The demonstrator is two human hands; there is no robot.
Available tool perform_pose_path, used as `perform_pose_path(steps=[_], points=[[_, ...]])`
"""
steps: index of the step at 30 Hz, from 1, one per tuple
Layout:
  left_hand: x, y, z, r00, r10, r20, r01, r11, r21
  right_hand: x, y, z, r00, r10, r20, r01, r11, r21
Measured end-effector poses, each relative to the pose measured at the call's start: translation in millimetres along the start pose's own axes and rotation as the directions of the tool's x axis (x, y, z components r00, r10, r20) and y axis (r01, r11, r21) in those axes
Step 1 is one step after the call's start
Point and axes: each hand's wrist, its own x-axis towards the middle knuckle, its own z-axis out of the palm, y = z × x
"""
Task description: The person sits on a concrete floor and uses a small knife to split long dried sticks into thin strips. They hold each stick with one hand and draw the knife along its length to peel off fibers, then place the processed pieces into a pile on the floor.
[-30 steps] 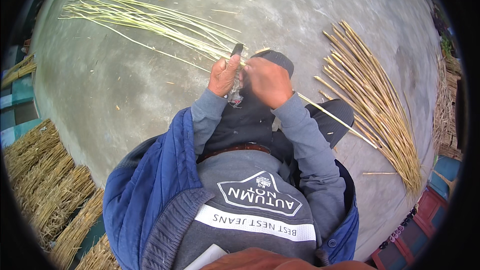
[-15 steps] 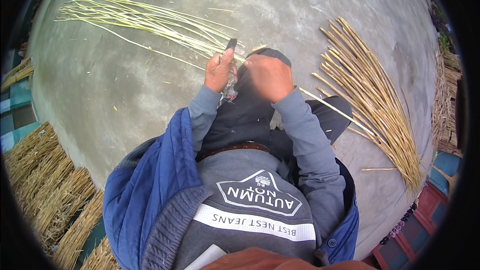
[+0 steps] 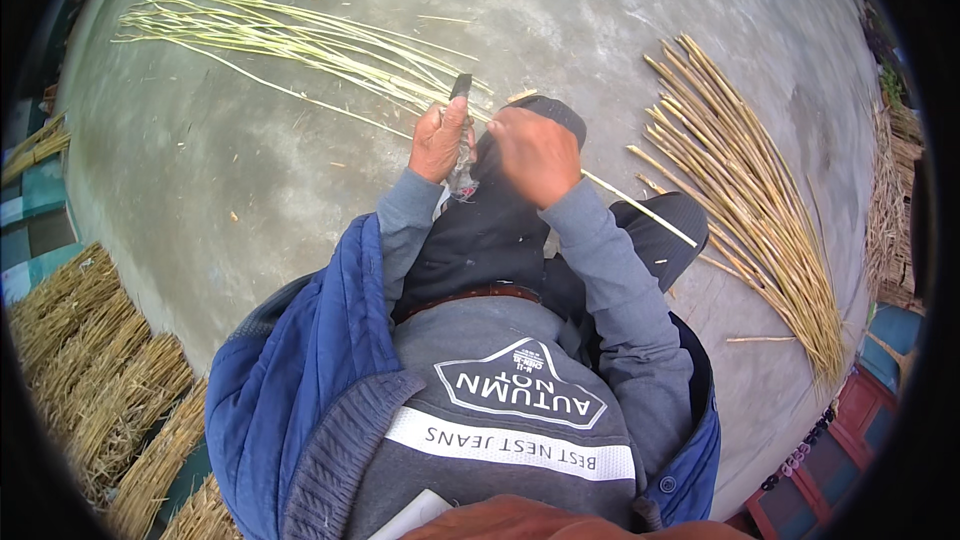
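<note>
Stalk (image 3: 640,208), pale cream, slender, smooth and almost straight, shown beside the knee (image 3: 560,115) of a seated person. Its visible length emerges from beneath the right hand (image 3: 538,153) and slants away to the right of the knee and nearer the body, passing over the other leg (image 3: 672,240); whether it touches that leg cannot be told. The part under the hand is hidden.

Right hand: on the near side of the knee, fingers curled in and closed on the stalk, outline blurred. Left hand (image 3: 438,145): just left of the knee, closed around a crumpled, translucent wrap (image 3: 462,183) that hangs below it. A black strip (image 3: 461,86) stands at the tip of the raised thumb; whether held or worn is unclear.

Green stalks (image 3: 300,52): thin, pale yellow-green, spread on the floor (image 3: 250,160) beyond and left of the knee, near ends converging at the left hand. Brown stalks (image 3: 745,200): darker, in a loose sheaf right of the knee. Straw (image 3: 100,360): dry, yellowish-brown bundles, far left of the knee and nearer the body.
</note>
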Motion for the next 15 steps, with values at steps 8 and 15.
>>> perform_pose_path(steps=[8, 15], points=[[4, 16, 3, 0.975, -0.061, -0.214, 0.045, 0.996, -0.076, 0, 3, -14, 0.996, 0.065, 0.053, -0.059, 0.993, -0.107], [6, 3, 9, 0.999, -0.043, -0.026, 0.045, 0.997, 0.055, 0, 6, -10, 0.998, 0.051, 0.022, -0.050, 0.998, -0.046]])
